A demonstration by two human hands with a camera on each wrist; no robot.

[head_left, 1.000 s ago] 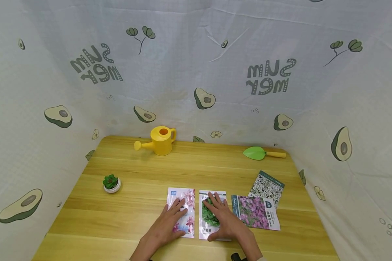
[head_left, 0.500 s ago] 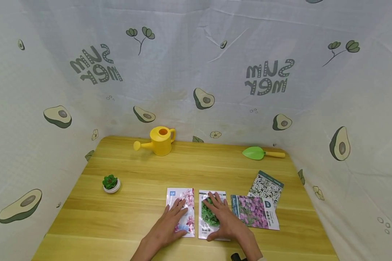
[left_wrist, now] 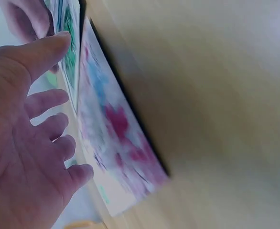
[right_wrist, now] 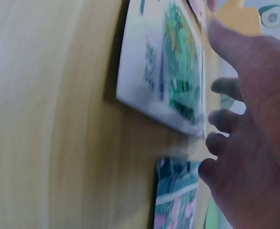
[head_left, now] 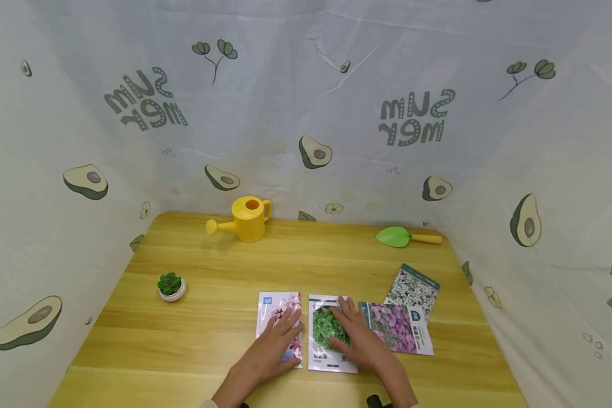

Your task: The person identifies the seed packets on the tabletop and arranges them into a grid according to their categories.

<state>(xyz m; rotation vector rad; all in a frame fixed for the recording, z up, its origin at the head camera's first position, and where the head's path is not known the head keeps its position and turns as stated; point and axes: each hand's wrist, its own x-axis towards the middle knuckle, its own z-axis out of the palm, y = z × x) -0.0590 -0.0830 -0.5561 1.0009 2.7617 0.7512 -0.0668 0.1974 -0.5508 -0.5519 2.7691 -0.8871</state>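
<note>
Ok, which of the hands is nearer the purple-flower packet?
Right. The right hand is at the left edge of the purple-flower packet; the left hand is farther left, over the pink-flower packet, with the green-leaf packet in between.

The pink-flowered packet [left_wrist: 115, 129] and leafy packet [head_left: 324, 330] lie flat (just apart).

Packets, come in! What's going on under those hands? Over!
Left hand over pink-flower packet. Right hand partly over leaf packet. Both flat on table. Purple-flower packet nearby, not covering them.
</note>
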